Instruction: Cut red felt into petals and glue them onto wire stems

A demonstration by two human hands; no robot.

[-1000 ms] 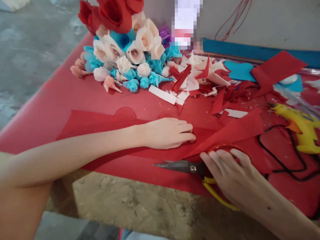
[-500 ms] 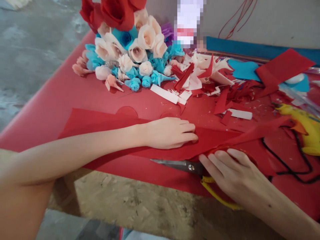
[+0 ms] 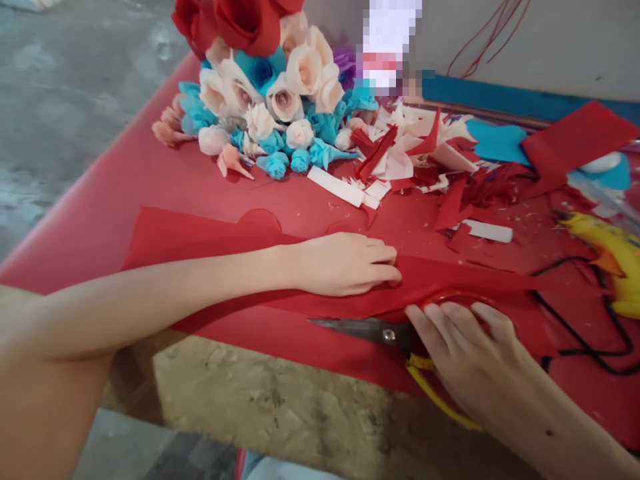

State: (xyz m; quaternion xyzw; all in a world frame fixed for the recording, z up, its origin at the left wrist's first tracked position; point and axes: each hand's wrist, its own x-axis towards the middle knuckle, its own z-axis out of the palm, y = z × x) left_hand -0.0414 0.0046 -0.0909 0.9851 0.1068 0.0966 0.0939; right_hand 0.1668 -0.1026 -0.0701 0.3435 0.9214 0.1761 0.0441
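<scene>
My left hand (image 3: pixel 350 265) lies on a long red paper sheet (image 3: pixel 190 237) near the front edge of the red table (image 3: pixel 100 213). Its fingers are curled together and press the paper's fold down. My right hand (image 3: pixel 475 353) rests flat, fingers stretched, over the handles of a pair of scissors (image 3: pixel 370 330). The blades are closed and point left along the table edge. A yellow handle loop (image 3: pixel 440 400) sticks out below my palm. The right end of the red sheet runs under my right fingertips.
A heap of red, cream and blue paper roses (image 3: pixel 265 87) stands at the back left. Red and white paper scraps (image 3: pixel 425 167) litter the middle back. A yellow glue gun (image 3: pixel 613 257) with a black cord (image 3: pixel 585 333) lies at the right. Concrete floor shows below the table edge.
The right end of the red sheet, lifted a second ago, has dropped flat onto the table. Both hands have stayed nearly where they were.
</scene>
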